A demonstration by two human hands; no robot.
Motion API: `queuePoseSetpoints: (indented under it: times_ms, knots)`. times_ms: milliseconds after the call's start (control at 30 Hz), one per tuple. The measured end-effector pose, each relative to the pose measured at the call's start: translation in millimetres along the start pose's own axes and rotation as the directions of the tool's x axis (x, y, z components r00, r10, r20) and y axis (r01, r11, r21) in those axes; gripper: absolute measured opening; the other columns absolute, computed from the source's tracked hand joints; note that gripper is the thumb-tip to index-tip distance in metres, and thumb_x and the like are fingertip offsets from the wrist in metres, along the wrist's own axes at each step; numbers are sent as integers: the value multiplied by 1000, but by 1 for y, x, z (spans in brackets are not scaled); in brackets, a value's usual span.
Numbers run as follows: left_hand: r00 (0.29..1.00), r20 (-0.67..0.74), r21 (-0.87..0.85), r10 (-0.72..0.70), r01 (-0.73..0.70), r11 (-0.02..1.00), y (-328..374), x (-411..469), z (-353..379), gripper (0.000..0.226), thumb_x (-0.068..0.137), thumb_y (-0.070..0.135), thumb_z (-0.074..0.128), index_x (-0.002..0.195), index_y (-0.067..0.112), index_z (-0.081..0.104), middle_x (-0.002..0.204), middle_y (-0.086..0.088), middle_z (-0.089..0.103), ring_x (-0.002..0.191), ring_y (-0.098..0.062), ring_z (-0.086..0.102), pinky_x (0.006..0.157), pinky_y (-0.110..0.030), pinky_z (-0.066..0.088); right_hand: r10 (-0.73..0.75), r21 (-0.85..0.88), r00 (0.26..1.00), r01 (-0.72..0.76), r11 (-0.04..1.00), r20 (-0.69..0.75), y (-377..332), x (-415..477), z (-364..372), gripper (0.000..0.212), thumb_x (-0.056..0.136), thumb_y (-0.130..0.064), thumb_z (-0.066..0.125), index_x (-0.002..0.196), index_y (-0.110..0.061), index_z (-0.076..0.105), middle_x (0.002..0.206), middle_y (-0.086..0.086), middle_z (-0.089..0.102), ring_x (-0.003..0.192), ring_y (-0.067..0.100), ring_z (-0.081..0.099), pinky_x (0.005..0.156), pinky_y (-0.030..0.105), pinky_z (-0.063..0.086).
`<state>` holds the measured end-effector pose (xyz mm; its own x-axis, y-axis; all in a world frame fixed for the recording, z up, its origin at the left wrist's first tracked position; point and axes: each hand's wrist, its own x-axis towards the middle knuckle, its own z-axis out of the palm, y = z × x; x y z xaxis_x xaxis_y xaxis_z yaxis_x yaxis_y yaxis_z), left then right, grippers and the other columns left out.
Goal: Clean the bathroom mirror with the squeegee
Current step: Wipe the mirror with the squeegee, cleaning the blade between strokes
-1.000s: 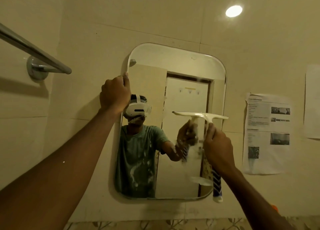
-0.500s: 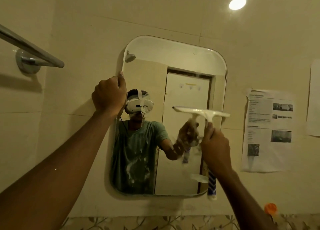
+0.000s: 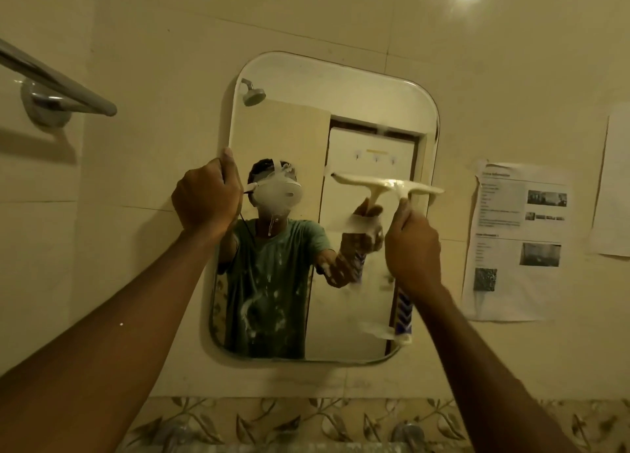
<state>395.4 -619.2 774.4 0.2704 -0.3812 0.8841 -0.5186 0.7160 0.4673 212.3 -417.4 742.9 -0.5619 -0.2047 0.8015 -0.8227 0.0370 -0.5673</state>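
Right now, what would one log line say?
left hand: gripping mirror left edge | right hand: holding squeegee against glass, right side | soap streaks remain

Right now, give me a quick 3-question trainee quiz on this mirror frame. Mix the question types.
1. True or false: the left hand is gripping the left edge of the mirror.
2. Multiple choice: the squeegee blade sits on the mirror's (A) right half, about mid-height, (B) bottom left corner, (C) top left corner.
3. Fill in: soapy white smears remain on the glass; the densest patch shows over the reflected person's ____.

Key
1. True: it holds the left rim at mid-height.
2. A: the blade lies roughly level, with the right hand around the handle below it.
3. T-shirt (torso), lower left of the glass.
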Motion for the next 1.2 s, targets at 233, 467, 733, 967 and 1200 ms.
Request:
queuePoseSetpoints:
  times_ms: [233, 467, 733, 967, 1200]
  knots:
    - [998, 54, -142, -34, 42, 989, -5, -5, -1, 49, 101, 42, 33, 86, 8, 65, 69, -1, 55, 63, -16, 51, 55, -23, 34, 128, -49, 980, -122, 991, 150, 60, -116, 18, 37, 97, -45, 26, 74, -26, 47, 62, 0, 58, 52, 12, 57, 45, 24, 43]
    - [994, 102, -175, -44, 61, 983, -6, -4, -2, 48, 101, 44, 33, 92, 9, 64, 80, -8, 66, 71, -19, 59, 63, -28, 43, 26, 29, 995, -29, 999, 95, 40, -79, 3, 41, 103, -39, 28, 76, -21, 53, 64, -1, 57, 55, 13, 55, 48, 25, 43]
    - [996, 87, -143, -3, 15, 990, -7, -4, -2, 50, 102, 43, 31, 84, 8, 62, 69, -1, 54, 64, -16, 52, 58, -28, 37, 63, -45, 995, -59, 997, 76, 44, -73, 11, 43, 104, -39, 27, 80, -16, 54, 63, 1, 58, 51, 11, 55, 40, 18, 42]
    - [995, 96, -138, 33, -20, 990, -7, -4, -5, 52, 103, 43, 28, 91, 5, 63, 86, -16, 68, 77, -28, 64, 60, -31, 38, 193, -146, 972, -173, 974, 135, 70, -153, 20, 40, 104, -34, 27, 90, -15, 59, 64, -8, 58, 55, 1, 55, 40, 10, 37]
    - [995, 78, -136, 61, -50, 989, -10, -5, -3, 52, 103, 41, 28, 89, 4, 62, 84, -16, 68, 70, -21, 59, 60, -28, 36, 51, -25, 999, -51, 998, 12, 33, -68, 15, 46, 105, -37, 27, 79, -12, 56, 63, 4, 55, 51, 12, 47, 47, 23, 36]
